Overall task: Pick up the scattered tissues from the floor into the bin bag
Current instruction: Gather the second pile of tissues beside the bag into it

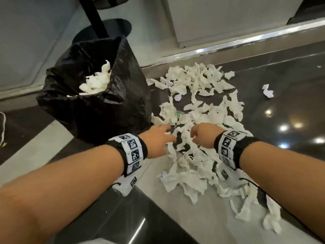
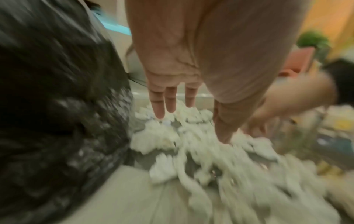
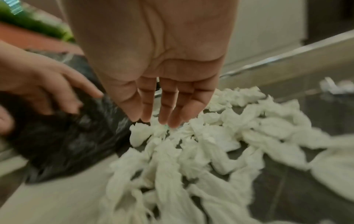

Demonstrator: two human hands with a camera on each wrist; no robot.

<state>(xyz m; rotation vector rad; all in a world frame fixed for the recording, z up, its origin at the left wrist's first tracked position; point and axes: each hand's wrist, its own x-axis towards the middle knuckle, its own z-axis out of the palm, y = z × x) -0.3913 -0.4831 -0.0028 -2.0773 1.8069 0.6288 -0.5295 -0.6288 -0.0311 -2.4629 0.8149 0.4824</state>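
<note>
A wide scatter of white torn tissues (image 1: pixel 197 106) (image 2: pixel 191 151) (image 3: pixel 201 144) covers the dark floor. A black bin bag (image 1: pixel 91 95) (image 2: pixel 47 106) (image 3: pixel 63 136) stands open at the left with a wad of tissues (image 1: pixel 96 80) inside. My left hand (image 1: pixel 158 140) (image 2: pixel 172 103) hovers over the near edge of the pile, fingers straight and spread, holding nothing. My right hand (image 1: pixel 202 134) (image 3: pixel 159 112) reaches down beside it, fingers extended towards the tissues, empty.
A black pole with a round base (image 1: pixel 103 30) stands behind the bag. A metal floor strip (image 1: pixel 228 46) and pale cabinet fronts (image 1: pixel 219 20) run along the back. One crumpled tissue (image 1: pixel 268 91) lies apart at the right. A pale floor band (image 1: pixel 44 147) crosses in front.
</note>
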